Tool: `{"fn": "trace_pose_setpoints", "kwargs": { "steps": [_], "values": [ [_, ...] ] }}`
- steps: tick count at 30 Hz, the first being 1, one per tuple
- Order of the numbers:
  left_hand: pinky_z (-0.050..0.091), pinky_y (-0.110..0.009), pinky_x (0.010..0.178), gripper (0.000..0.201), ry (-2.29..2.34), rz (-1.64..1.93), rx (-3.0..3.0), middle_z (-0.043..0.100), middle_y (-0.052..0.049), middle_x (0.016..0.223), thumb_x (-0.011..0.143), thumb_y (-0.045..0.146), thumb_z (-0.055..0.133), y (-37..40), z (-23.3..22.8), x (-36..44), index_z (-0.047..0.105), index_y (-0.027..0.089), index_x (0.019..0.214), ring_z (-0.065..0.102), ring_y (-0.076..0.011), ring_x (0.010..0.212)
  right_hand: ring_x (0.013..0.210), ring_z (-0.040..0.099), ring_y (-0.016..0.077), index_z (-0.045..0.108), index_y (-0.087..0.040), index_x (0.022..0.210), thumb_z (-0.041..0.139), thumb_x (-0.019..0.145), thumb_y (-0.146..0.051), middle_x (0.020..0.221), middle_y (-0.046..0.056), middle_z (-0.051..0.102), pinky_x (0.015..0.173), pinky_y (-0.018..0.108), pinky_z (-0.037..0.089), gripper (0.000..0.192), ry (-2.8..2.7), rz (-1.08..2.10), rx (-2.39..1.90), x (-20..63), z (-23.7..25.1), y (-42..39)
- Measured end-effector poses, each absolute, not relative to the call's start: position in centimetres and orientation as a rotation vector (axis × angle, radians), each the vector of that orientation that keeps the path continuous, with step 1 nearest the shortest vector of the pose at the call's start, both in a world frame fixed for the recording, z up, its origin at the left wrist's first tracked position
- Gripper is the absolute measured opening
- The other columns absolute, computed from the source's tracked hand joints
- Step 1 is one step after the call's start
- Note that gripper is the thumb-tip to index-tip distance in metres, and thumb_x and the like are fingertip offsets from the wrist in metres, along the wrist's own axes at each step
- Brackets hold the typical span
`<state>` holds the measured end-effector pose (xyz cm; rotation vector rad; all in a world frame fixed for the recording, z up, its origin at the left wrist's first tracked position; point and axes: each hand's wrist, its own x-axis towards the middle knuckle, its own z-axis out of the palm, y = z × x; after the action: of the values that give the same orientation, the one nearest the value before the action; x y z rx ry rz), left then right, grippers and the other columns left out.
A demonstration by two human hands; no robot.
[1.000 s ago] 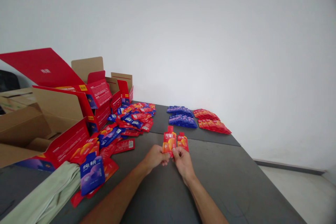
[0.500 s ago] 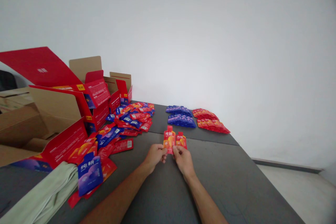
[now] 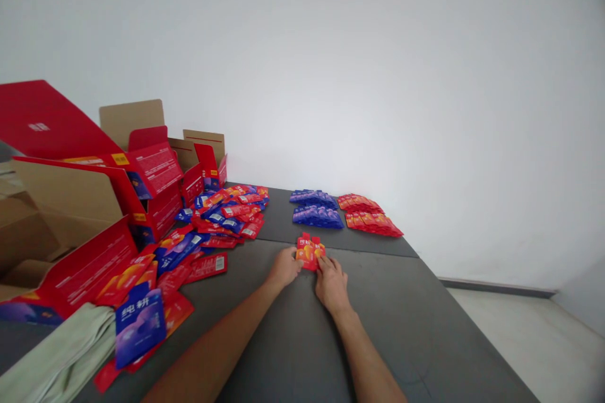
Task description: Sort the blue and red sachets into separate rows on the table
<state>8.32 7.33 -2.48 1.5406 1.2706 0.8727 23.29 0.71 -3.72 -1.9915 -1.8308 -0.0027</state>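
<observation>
Two red spouted pouches with orange fruit prints overlap side by side, low over the dark table in front of me. My left hand [image 3: 286, 267] pinches the left edge of the front red pouch [image 3: 305, 256]. My right hand [image 3: 333, 284] is closed at the lower right, its fingertips on the second red pouch [image 3: 320, 248] and covering part of it. Behind them lie overlapping rows of blue pouches [image 3: 317, 216], with rows of red pouches [image 3: 373, 223] to their right.
A mixed heap of red and blue pouches [image 3: 231, 211] spreads across the left of the table [image 3: 265, 340]. Open red cartons [image 3: 94, 258] stand beyond it. A single blue pouch [image 3: 140, 325] lies on top near a pale green cloth [image 3: 70, 352]. A white wall rises behind.
The two red pouches have come closer together and now overlap, lower toward the table. My right hand has turned more palm-down over the right one. The view has shifted slightly right.
</observation>
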Motion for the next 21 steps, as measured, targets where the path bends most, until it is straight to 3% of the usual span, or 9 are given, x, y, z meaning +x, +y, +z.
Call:
{"fn": "trace_pose_setpoints", "kwargs": {
  "steps": [5,7,10,13,21],
  "values": [
    [0.045,-0.035,0.084,0.019,1.46,0.785,1.875,0.07,-0.012,0.094,0.078,0.027,0.06,6.0,-1.4,8.6,0.071,0.02,0.091,0.063,-0.0259,0.094,0.134,0.034,0.0288,0.05,-0.022,0.136,0.043,0.088,-0.021,0.144,0.01,0.048,0.099,0.046,0.035,0.049,-1.813,0.031,-1.975,23.0,-3.0,0.3],
    [0.042,-0.038,0.091,0.026,1.518,0.755,2.118,0.067,-0.014,0.108,0.082,0.027,0.054,5.2,-1.1,8.6,0.07,0.021,0.102,0.058,-0.028,0.106,0.137,0.031,0.0276,0.046,-0.022,0.14,0.044,0.088,-0.022,0.148,0.009,0.044,0.101,0.045,0.034,0.052,-1.822,0.021,-1.939,22.9,-2.7,0.3],
    [0.037,-0.038,0.1,0.043,1.337,0.787,2.383,0.058,-0.009,0.131,0.08,0.022,0.054,4.6,-1.0,8.3,0.062,0.026,0.121,0.046,-0.0265,0.123,0.141,0.026,0.0243,0.043,-0.025,0.142,0.04,0.09,-0.02,0.152,0.007,0.038,0.103,0.044,0.031,0.053,-1.896,0.032,-1.876,22.7,-2.5,0.3],
    [0.035,-0.039,0.102,0.047,1.229,0.735,2.45,0.055,-0.004,0.136,0.079,0.02,0.054,4.7,-1.3,8.1,0.059,0.029,0.125,0.042,-0.0245,0.127,0.141,0.029,0.0237,0.042,-0.025,0.142,0.038,0.091,-0.019,0.15,0.008,0.041,0.103,0.045,0.03,0.052,-1.945,0.106,-1.881,22.6,-2.7,0.4],
    [0.034,-0.038,0.102,0.04,1.281,0.728,2.444,0.058,-0.007,0.133,0.086,0.019,0.048,5.1,-2.5,8.5,0.062,0.026,0.123,0.048,-0.023,0.124,0.134,0.042,0.0213,0.052,-0.026,0.133,0.041,0.088,-0.012,0.14,0.007,0.054,0.101,0.037,0.035,0.049,-1.933,0.116,-1.898,23.5,-2.2,0.5]
  ]
}}
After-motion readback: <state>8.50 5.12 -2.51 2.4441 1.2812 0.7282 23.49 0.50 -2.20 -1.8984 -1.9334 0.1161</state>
